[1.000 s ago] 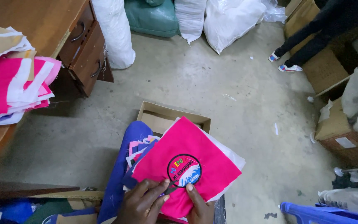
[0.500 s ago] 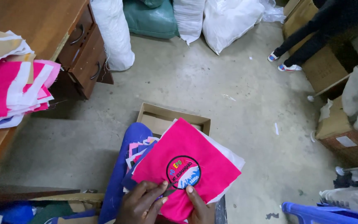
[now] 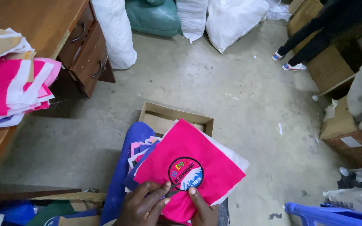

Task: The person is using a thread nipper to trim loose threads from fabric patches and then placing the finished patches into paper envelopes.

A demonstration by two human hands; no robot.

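While both hands, left hand (image 3: 145, 205) and right hand (image 3: 202, 209), grip one pink cloth (image 3: 189, 167), one cardboard box (image 3: 174, 119) lies beyond.

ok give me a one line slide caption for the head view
Both hands, left hand and right hand, hold a pink cloth square with a round patch above an open cardboard box.

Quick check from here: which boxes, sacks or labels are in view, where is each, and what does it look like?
Round badge: on the pink cloth at both hands, black-ringed, blue and white inside.
Open cardboard box: floor ahead, brown, shallow.
White sacks: top, bulging.
Green sack: between them.
Brown carton: right, white rectangular label.
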